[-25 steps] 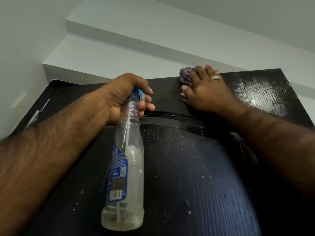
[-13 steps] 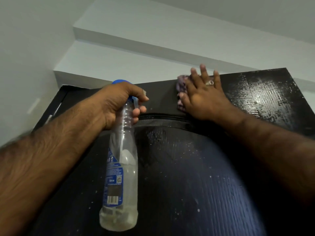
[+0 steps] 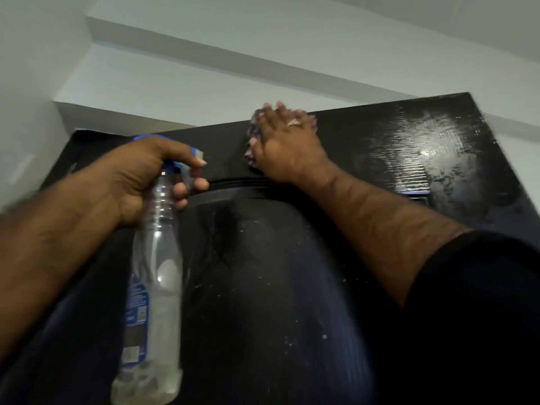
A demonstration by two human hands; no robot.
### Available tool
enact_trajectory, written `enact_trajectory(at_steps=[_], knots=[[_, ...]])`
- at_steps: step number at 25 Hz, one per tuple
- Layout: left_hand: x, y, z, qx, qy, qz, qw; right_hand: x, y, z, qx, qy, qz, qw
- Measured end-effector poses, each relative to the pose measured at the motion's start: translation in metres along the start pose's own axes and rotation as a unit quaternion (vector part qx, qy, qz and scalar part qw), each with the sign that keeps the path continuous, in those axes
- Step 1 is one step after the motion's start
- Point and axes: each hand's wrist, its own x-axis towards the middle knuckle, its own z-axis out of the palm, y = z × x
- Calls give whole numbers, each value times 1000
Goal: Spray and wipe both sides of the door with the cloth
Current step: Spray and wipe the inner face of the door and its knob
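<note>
The black wood-grain door (image 3: 263, 287) fills the near view, glossy and wet at far right. The right hand (image 3: 285, 147) presses a crumpled purple cloth (image 3: 252, 135) flat-fingered near its top edge; the left hand (image 3: 146, 176) grips a clear plastic spray bottle (image 3: 155, 287), blue-labelled.

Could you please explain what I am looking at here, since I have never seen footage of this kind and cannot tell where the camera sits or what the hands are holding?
There is no machine: a person wears one wide-angle camera on the head, here tilted up along a black wood-grain door. The left hand grips a clear plastic spray bottle with a blue trigger and label. The right hand, fingers straight, presses a purple cloth flat against the door near its top edge. Small white specks dot the door panel, and a wet shine shows at the upper right. Above are pale walls and ceiling.
</note>
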Motion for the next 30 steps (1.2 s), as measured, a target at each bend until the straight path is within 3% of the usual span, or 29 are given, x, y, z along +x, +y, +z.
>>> enact_trajectory(at_steps=[2,6,9,10,12,15,17,21,23,25,27,30], knots=[[0,-3,-1,-2,0,-2,1000,14,-19,5,3,-10,20,1000],[-2,-14,-11,5,3,1,1000,-22,-72,19,28,-46,-236,970],[-6,-19,-28,-5,28,-3,1000,-29,-31,8,43,-71,-374,924],[-6,-20,-35,-5,33,-3,999,-21,-16,7,30,-54,-353,934],[-8,-19,-47,-2,42,-2,999,3,-6,9,10,-17,-224,975],[-12,-19,-54,9,56,-2,998,41,-53,15,6,-10,-38,999],[-15,-21,-56,12,72,-3,997,51,-94,17,20,-33,-57,998],[-19,-23,-66,15,87,-12,996,17,-116,21,21,-88,-312,946],[-22,-21,-71,28,91,-20,995,0,-86,17,57,-102,-377,919],[-26,-20,-76,67,78,-36,994,5,-46,13,61,-67,-341,936],[-29,-21,-82,92,66,-42,993,25,-21,7,37,-31,-234,971],[-28,-21,-88,55,81,-29,995,55,-42,5,9,-37,-72,997]])
